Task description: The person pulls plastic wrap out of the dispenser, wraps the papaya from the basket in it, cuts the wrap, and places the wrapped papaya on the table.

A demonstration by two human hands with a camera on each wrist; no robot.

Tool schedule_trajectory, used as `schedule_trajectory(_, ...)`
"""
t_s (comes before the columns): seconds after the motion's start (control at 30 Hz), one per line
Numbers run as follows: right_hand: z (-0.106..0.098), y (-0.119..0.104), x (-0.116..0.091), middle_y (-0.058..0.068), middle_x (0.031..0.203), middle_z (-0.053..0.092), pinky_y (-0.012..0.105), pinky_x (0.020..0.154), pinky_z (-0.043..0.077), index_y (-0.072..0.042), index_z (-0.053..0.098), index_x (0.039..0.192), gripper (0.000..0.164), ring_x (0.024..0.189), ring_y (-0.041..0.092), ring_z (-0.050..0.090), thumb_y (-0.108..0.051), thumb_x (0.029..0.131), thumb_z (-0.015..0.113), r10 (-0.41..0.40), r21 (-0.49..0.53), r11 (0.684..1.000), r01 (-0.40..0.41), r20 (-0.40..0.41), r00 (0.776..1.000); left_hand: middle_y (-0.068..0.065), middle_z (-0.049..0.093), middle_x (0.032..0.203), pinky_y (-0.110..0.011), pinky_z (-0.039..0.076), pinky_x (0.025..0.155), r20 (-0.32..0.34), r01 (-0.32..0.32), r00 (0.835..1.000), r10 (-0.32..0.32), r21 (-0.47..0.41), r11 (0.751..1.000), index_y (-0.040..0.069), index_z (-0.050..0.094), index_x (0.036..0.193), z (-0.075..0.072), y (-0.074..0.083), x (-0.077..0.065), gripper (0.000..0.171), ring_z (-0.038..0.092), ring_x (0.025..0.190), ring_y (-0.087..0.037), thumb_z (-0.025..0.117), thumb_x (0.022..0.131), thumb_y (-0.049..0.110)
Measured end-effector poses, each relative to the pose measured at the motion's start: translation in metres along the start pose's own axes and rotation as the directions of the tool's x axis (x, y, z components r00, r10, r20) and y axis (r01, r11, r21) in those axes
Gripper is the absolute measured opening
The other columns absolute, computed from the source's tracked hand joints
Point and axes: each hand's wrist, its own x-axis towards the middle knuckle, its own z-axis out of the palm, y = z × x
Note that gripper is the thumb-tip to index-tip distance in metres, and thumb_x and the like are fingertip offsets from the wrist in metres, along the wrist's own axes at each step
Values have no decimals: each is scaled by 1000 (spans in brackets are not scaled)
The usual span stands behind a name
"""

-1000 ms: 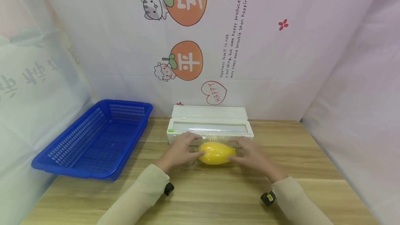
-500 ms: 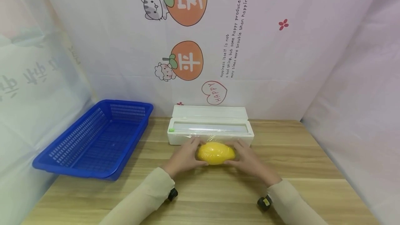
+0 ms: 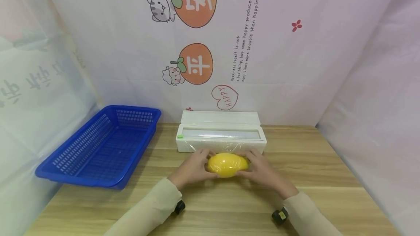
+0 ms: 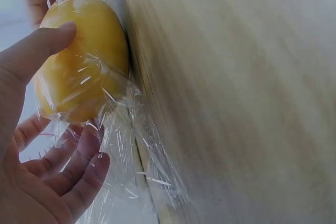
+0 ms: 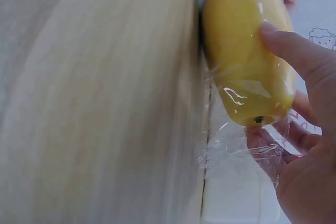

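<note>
A yellow mango (image 3: 226, 165) under clear plastic wrap (image 4: 142, 145) lies crosswise at the middle of the wooden table. My left hand (image 3: 194, 166) grips its left end, the thumb on the near side and fingers curled behind. On the right end my right hand (image 3: 262, 168) holds it the same way. In the right wrist view a small dark stem spot shows on the mango (image 5: 249, 51), below the right thumb. The film stretches back toward a long white cling wrap box (image 3: 221, 145), whose lid (image 3: 220, 117) stands raised. Loose film hangs in creases by the left fingers.
A blue plastic basket (image 3: 131, 166) sits at the left of the wooden table (image 3: 223, 207). A printed white cloth (image 3: 269, 54) rises behind the box, with white cloth sides to left and right.
Both hands have drawn in from the mango's ends to a closer grip with fingers behind it. The mango has come slightly toward me and turned a little; the box stays put.
</note>
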Motion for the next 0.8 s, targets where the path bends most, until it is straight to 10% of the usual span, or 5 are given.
schedule_trajectory(0.8, -13, -6, -13, -14, 122, 61, 43, 91, 49, -26, 63, 129, 62, 106, 12, 55, -57, 78, 79, -1, 57, 998, -6, 115, 993, 1, 64, 118, -31, 54, 85, 145, 59, 989, -40, -132, 989, 23, 56, 130, -15, 14, -18, 74, 64, 93, -5, 80, 73, 63)
